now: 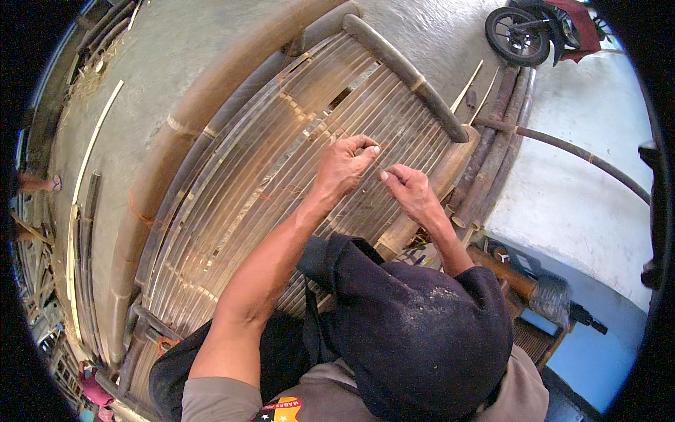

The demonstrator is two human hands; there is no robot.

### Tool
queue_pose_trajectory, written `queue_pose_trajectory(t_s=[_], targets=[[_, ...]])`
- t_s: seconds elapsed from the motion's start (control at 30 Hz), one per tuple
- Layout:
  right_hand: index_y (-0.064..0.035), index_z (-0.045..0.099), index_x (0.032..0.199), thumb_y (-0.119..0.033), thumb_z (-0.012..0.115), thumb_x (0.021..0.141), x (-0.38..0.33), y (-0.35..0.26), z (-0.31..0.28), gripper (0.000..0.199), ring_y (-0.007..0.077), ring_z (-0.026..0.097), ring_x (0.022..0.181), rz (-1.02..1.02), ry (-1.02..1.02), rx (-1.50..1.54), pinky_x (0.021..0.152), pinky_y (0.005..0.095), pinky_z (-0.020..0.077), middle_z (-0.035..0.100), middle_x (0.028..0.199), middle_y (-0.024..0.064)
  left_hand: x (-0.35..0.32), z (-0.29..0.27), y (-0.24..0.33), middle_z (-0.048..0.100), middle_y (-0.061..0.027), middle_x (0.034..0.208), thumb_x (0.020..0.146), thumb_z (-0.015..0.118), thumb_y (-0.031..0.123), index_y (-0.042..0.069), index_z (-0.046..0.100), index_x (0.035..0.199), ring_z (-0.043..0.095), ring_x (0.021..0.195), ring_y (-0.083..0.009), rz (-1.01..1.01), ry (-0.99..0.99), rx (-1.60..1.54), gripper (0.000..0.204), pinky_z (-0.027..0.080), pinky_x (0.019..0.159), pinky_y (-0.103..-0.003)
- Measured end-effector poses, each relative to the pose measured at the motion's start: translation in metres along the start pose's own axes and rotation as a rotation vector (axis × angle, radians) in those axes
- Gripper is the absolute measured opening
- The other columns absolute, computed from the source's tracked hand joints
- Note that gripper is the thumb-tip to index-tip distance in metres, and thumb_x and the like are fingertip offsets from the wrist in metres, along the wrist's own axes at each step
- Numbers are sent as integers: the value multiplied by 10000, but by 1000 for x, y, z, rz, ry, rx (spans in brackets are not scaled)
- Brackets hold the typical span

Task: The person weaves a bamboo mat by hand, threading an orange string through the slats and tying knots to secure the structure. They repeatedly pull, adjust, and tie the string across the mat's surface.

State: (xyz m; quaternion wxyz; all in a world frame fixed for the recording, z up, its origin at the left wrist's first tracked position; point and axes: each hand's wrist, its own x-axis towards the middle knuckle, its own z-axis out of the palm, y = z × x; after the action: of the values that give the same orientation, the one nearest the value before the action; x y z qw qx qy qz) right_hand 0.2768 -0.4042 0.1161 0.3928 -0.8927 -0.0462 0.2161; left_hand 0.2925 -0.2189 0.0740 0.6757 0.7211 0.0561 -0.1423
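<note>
My left hand (343, 167) and my right hand (413, 191) are raised close together over a slatted bamboo bench (232, 204). Both have thumb and fingers pinched. A thin brown strand (377, 162) seems to run between the fingertips of the two hands; its ends are hard to make out. Beneath them lie long, narrow bamboo slats with dark gaps, framed by thick round poles. Loose orange strands (267, 194) rest on the slats to the left of my left hand. Dusty black cloth (422, 323) fills the space between my arms and hides part of the bench.
A thick bamboo pole (211, 91) curves along the bench's left side. Bamboo poles (496, 148) lie by the white wall (583, 183) at right. A motorcycle wheel (518, 36) stands far right. Long strips (93, 162) lie on the concrete floor; another person's foot (55, 183) shows far left.
</note>
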Motion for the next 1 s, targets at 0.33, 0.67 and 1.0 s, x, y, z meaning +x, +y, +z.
queue_pose_trajectory(t_s=[0.33, 0.67, 1.0], targets=[[17, 648, 933, -224, 633, 973, 20, -12, -35, 245, 311, 589, 655, -109, 65, -267, 633, 417, 471, 586, 711, 197, 12, 4, 3, 714, -111, 769, 933, 651, 278, 12, 731, 1039, 613, 680, -141, 60, -72, 4, 297, 500, 668, -342], [9, 671, 945, -239, 621, 976, 31, -26, -44, 254, 388, 640, 691, -153, 130, -262, 644, 439, 490, 625, 755, 236, 20, 1, 17, 746, -93, 859, 933, 676, 255, 19, 744, 1042, 664, 778, -149, 74, -75, -44, 269, 531, 735, -324], [26, 690, 956, -250, 666, 959, 41, -18, -46, 277, 177, 593, 662, -15, 145, -84, 626, 366, 470, 620, 707, 137, 26, -2, 13, 675, -77, 756, 954, 652, 257, -9, 707, 992, 593, 709, -136, 126, -47, 28, 274, 496, 676, -338]])
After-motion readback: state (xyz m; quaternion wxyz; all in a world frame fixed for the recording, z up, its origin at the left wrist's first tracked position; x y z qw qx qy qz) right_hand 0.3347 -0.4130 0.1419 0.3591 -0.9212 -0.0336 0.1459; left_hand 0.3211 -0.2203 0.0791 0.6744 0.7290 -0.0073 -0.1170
